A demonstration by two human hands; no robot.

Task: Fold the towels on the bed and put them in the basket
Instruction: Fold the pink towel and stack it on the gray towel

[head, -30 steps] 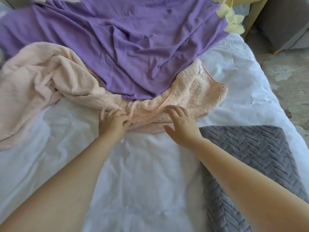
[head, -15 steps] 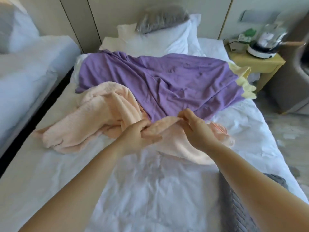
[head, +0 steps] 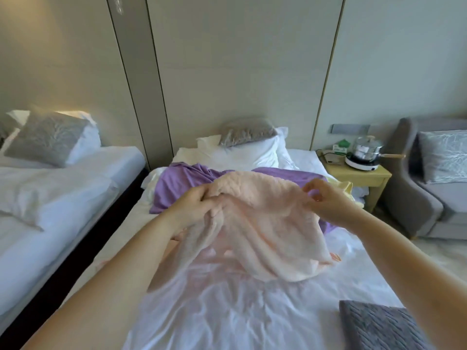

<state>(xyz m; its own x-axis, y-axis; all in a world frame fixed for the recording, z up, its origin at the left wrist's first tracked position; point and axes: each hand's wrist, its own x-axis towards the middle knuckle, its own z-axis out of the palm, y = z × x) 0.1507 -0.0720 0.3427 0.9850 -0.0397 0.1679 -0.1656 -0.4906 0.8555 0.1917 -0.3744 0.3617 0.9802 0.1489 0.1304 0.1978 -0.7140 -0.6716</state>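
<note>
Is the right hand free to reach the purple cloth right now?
Probably not yet: the right hand pinches the raised peach towel, which also hangs in front of much of the purple cloth.

Left hand [head: 194, 207], right hand [head: 327, 200] aloft (fingers curled).

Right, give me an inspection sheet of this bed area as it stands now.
Surface: white bed sheet, wrinkled.
Job's things: peach towel held up, its lower end draped on the sheet; purple cloth and yellow cloth behind it; grey textured cloth at the near right; basket not in view.
Clutter: white pillows and a grey cushion at the headboard.
Grips: left grip holds a bunched part of the towel's top edge; right grip pinches the top edge further right.
Cables: dark cord at the nightstand's left side.
Surroundings: second bed on the left; nightstand with a pot; grey armchair on the right.
</note>
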